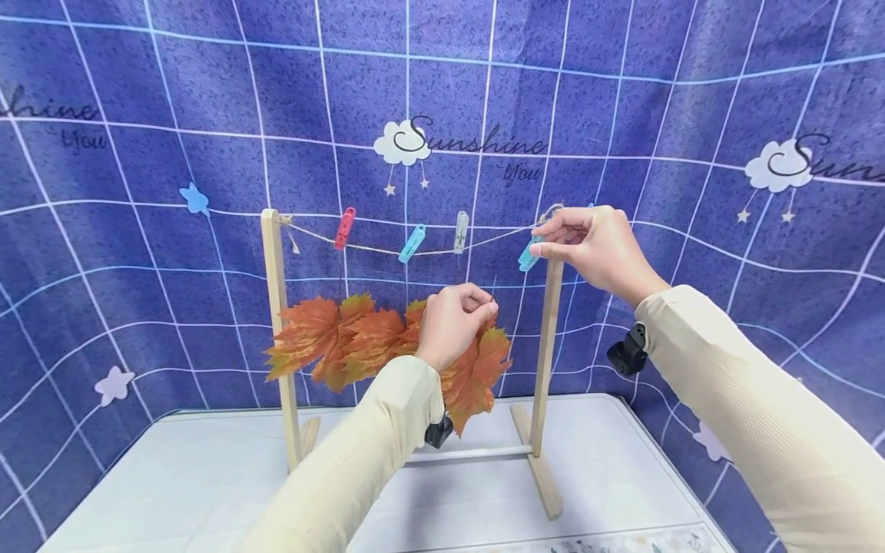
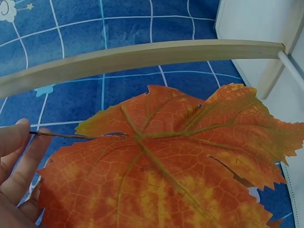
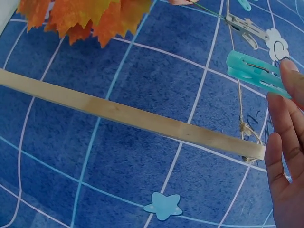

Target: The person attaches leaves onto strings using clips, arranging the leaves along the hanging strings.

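My left hand [image 1: 452, 322] pinches the thin stem [image 2: 71, 136] of an orange maple-like leaf [image 2: 166, 166] between thumb and fingers, the blade spreading below. Higher and to the right, my right hand [image 1: 601, 250] holds a turquoise clothespin [image 3: 251, 71] by one end, close to the right end of a string [image 1: 373, 248]. Whether that clothespin touches the string I cannot tell. Along the string sit a red clothespin [image 1: 345, 229], another turquoise clothespin [image 1: 412, 243] and a grey clothespin [image 1: 461, 233]. Other orange leaves [image 1: 311, 334] hang beneath them, partly behind my left hand.
The string is tied between a left wooden post [image 1: 274, 284] and a right wooden post [image 1: 546, 346]. A white rod [image 1: 477, 453] joins the posts low down, above a white table [image 1: 193, 476]. Behind stands a blue gridded curtain [image 1: 207, 92].
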The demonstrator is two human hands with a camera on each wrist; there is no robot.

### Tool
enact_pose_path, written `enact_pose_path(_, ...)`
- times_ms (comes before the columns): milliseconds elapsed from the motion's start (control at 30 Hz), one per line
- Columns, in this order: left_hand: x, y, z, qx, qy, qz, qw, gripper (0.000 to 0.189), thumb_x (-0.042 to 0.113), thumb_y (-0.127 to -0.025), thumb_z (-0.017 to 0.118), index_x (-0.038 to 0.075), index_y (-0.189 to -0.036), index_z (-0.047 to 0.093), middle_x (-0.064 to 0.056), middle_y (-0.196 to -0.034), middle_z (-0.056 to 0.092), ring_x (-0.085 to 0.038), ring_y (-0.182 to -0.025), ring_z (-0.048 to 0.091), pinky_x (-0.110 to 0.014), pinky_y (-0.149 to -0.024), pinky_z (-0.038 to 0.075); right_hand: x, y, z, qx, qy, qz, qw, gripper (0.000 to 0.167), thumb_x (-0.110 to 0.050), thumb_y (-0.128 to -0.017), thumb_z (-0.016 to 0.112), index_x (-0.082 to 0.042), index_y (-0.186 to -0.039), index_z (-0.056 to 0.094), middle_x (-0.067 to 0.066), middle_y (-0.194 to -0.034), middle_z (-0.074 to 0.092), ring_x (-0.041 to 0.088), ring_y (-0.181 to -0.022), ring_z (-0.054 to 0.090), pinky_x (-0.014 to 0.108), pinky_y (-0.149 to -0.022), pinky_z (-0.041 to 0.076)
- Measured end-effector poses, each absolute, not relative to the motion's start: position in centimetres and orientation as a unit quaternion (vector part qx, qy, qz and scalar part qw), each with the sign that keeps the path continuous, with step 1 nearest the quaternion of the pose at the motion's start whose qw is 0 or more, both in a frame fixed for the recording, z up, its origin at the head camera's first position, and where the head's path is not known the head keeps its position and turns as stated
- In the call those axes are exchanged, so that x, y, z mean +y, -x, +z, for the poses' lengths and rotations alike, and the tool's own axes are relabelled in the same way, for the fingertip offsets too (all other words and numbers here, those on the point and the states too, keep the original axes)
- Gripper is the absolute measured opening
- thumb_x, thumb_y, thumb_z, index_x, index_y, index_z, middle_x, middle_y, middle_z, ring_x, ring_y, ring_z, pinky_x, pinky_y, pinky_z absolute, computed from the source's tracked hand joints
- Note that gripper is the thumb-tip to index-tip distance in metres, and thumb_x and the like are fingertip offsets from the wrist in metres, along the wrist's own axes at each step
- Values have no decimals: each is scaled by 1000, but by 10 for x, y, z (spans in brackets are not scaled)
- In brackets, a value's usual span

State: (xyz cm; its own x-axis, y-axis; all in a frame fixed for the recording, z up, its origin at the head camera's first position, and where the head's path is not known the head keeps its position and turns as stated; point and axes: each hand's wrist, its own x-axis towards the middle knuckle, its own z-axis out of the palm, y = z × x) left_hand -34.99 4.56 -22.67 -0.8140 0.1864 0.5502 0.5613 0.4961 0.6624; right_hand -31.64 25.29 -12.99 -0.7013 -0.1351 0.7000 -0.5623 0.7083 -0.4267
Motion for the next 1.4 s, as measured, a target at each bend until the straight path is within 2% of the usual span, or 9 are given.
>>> enact_pose_path(200,54,357,-220,-835,210,-454,230,12,24,-96,73,13,-99,77,-1,-84,76,-16,-77,67,-36,-72,52,250,320,-122,-858,-207,332,333,14,-17,-86,84,-7,-95,80,5,-84,77,9,-70,69,19,-64,50)
enact_pose_path(467,67,356,-210,-837,189,-453,243,13,26,-96,72,15,-101,77,3,-82,74,-15,-75,66,-38,-75,53,246,327,-111,-851,-216,337,340,16,-16,-86,84,-5,-97,80,6,-86,77,6,-71,68,17,-66,50)
enact_pose_path(700,78,358,-207,-840,166,-454,246,13,28,-97,71,16,-102,76,5,-82,72,-13,-70,63,-35,-68,51,242,332,-105,-853,-212,334,342,17,-17,-86,84,-5,-98,80,5,-86,77,9,-71,68,18,-64,49)
enact_pose_path(867,83,357,-203,-839,153,-453,259,13,27,-97,71,16,-102,76,4,-81,71,-13,-69,62,-35,-67,51,243,333,-102,-855,-209,335,336,17,-17,-87,83,-5,-99,79,5,-86,77,6,-70,68,18,-66,50)
enact_pose_path(1133,90,363,-196,-842,132,-444,276,12,26,-97,71,16,-101,76,3,-83,74,-14,-71,66,-37,-70,53,241,339,-98,-860,-214,323,333,18,-15,-87,82,-3,-101,79,6,-87,77,3,-70,67,18,-68,51)
enact_pose_path(1400,94,367,-191,-847,100,-443,277,12,28,-97,71,16,-99,75,3,-84,74,-17,-77,69,-39,-75,55,236,345,-94,-866,-215,301,336,17,-17,-89,82,-6,-100,79,6,-87,77,11,-74,69,21,-69,50)
